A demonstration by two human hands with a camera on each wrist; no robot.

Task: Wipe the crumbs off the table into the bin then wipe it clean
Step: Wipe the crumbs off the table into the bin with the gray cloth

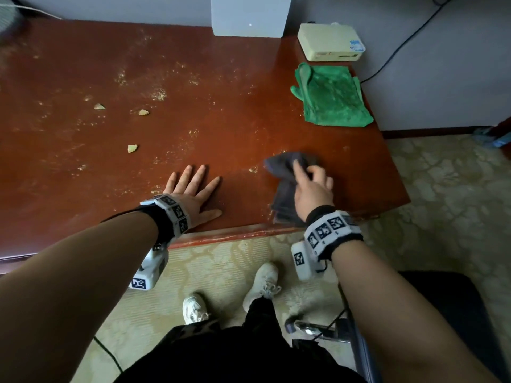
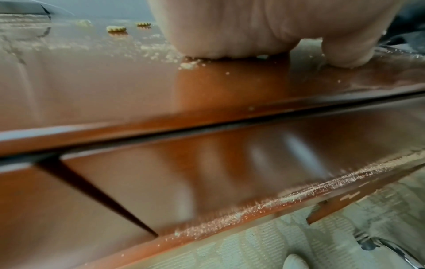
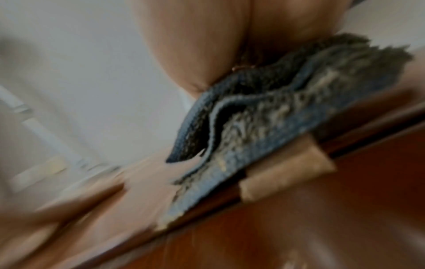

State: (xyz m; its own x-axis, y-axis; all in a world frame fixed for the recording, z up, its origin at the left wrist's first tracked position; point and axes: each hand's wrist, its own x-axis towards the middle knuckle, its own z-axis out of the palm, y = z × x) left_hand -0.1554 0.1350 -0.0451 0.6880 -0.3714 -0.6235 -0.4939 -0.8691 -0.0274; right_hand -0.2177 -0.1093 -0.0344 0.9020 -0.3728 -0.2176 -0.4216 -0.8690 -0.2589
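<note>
Crumbs (image 1: 159,94) lie scattered across the desk (image 1: 235,111), mostly ahead and left of the right hand (image 1: 313,193), whose grip is curled round a grey cloth (image 1: 284,167), while the nearer left hand (image 1: 190,194) rests flat, fingers spread.

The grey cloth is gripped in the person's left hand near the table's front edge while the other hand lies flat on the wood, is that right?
Not quite: the right hand grips the grey cloth, as the head view shows. The rest holds: it is near the front edge of the table, and the other hand, the left hand, lies flat on the wood.
</note>
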